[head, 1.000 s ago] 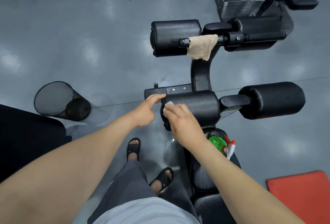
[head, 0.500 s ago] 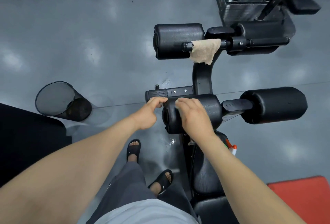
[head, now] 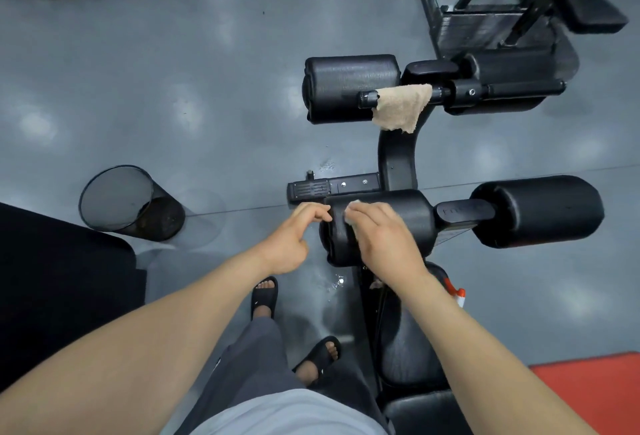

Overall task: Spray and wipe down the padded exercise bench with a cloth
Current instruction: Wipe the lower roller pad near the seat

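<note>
Grey floor (head: 207, 95) with a dull sheen surrounds the work area; a wire bin (head: 117, 199) stands tilted to your left, next to a black mat (head: 52, 278), a red mat (head: 588, 396) lies at lower right, and a black equipment rack (head: 485, 19) occupies the upper right. A small wet patch (head: 337, 282) glistens on the floor beside the bench (head: 405, 348). The bench is black, with textured padding, and sits directly in front of you, right of your feet. Its long axis runs from your body away toward the rack. Its roller pads lie crosswise to that axis, left to right. Your right hand (head: 384, 237) is on top of the near roller pad (head: 415, 216), fingers curved over a white cloth (head: 350, 207) and holding it against the padding; only small edges of the cloth show past your fingertips. Your left hand (head: 291, 240) is at the left end of the same pad with fingers curled; you cannot tell whether it grips anything. A tan towel (head: 403, 105) hangs over the bar by the far roller pad (head: 349, 88). A spray bottle (head: 459, 296) shows only its orange and white nozzle behind your right forearm.
</note>
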`<state>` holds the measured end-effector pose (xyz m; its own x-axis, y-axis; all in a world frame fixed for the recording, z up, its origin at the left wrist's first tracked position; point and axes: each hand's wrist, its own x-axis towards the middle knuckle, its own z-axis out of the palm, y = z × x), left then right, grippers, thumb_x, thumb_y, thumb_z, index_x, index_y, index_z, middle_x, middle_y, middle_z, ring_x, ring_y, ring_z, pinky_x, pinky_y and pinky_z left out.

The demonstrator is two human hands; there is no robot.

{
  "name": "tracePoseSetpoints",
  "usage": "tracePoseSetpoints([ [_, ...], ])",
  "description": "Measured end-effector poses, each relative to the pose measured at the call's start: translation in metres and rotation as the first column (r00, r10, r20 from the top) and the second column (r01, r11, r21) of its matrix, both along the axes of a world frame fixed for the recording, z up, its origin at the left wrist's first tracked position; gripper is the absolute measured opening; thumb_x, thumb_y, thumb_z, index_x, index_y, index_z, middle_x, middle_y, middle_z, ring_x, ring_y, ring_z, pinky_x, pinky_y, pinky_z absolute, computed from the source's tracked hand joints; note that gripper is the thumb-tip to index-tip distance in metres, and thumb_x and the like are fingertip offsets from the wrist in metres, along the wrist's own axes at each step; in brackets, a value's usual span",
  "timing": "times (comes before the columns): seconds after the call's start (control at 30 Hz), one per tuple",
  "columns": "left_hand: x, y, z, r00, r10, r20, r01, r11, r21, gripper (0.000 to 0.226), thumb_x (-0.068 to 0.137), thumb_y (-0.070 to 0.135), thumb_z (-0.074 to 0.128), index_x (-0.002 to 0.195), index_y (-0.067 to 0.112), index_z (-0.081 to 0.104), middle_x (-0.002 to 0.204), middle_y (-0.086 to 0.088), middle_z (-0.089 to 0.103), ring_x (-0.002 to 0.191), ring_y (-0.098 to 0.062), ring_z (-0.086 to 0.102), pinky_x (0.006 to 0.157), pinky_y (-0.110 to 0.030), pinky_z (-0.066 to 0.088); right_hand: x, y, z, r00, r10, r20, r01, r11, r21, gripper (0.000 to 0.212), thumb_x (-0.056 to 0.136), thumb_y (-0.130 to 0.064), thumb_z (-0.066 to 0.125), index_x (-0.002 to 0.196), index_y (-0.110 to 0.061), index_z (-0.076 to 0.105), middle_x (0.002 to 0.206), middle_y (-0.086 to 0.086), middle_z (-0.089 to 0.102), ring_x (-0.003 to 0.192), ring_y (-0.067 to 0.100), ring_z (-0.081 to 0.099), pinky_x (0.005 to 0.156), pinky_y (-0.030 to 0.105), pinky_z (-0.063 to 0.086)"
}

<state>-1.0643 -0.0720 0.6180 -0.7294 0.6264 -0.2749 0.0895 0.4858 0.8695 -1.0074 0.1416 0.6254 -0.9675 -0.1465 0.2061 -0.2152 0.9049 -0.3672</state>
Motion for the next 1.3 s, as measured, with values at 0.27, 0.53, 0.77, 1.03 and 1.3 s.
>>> tracePoseSetpoints([
  [0.27, 0.002, 0.004, 0.003, 0.994, 0.106, 0.033, -0.107, 0.994, 0.006, 0.071, 0.065, -0.022, 0.03, 0.117, 0.023, 0.05, 0.13, -0.003, 0.053, 0.12, -0.014, 0.052, 0.1, -0.004, 0.03, -0.006, 0.043, 0.0, 0.912, -0.409, 0.019, 0.409, 0.912, 0.024, 0.039, 0.076, 0.0, 0.043, 0.102, -0.001, 0.072, 0.111, 0.014, 0.07, 0.097, 0.04, 0.056, 0.091, 0.039, 0.046],
  [0.53, -0.023, 0.033, 0.009, 0.944, 0.306, 0.125, -0.285, 0.945, -0.16, 0.071, 0.089, -0.018, 0.028, 0.153, 0.011, 0.036, 0.152, -0.006, 0.035, 0.134, -0.015, 0.045, 0.098, -0.031, 0.047, 0.02, -0.008, -0.006, 0.998, 0.053, 0.04, -0.053, 0.999, 0.005, 0.04, 0.083, 0.004, 0.062, 0.122, -0.006, 0.066, 0.13, 0.007, 0.062, 0.108, 0.031, 0.055, 0.094, 0.042, 0.052],
  [0.77, -0.018, 0.031, 0.003, 0.931, 0.278, 0.235, -0.259, 0.96, -0.109, 0.08, 0.081, -0.027, 0.024, 0.146, 0.015, 0.043, 0.142, -0.001, 0.048, 0.136, -0.007, 0.042, 0.058, -0.007, 0.042, 0.024, -0.023, -0.01, 0.969, 0.246, 0.016, -0.246, 0.967, 0.072, 0.047, 0.074, 0.006, 0.071, 0.12, -0.003, 0.069, 0.129, 0.007, 0.065, 0.109, 0.03, 0.057, 0.091, 0.04, 0.053],
  [1.03, -0.011, 0.019, 0.002, 0.97, 0.21, 0.124, -0.2, 0.976, -0.089, 0.073, 0.08, -0.03, 0.023, 0.14, 0.004, 0.048, 0.148, -0.008, 0.045, 0.127, -0.012, 0.047, 0.078, -0.007, 0.046, -0.014, 0.025, -0.005, 0.989, -0.146, 0.026, 0.144, 0.988, 0.058, 0.031, 0.084, 0.0, 0.058, 0.11, -0.007, 0.072, 0.119, 0.008, 0.07, 0.102, 0.035, 0.058, 0.089, 0.041, 0.054],
  [1.3, -0.003, 0.016, -0.003, 0.992, 0.127, 0.012, -0.126, 0.987, -0.096, 0.06, 0.083, -0.021, 0.038, 0.136, 0.003, 0.051, 0.144, -0.008, 0.044, 0.138, -0.015, 0.043, 0.099, 0.002, 0.026, 0.013, -0.002, -0.007, 0.993, -0.116, 0.036, 0.117, 0.993, -0.031, 0.041, 0.082, 0.006, 0.053, 0.12, -0.001, 0.067, 0.126, 0.014, 0.064, 0.111, 0.035, 0.054, 0.101, 0.041, 0.047],
])
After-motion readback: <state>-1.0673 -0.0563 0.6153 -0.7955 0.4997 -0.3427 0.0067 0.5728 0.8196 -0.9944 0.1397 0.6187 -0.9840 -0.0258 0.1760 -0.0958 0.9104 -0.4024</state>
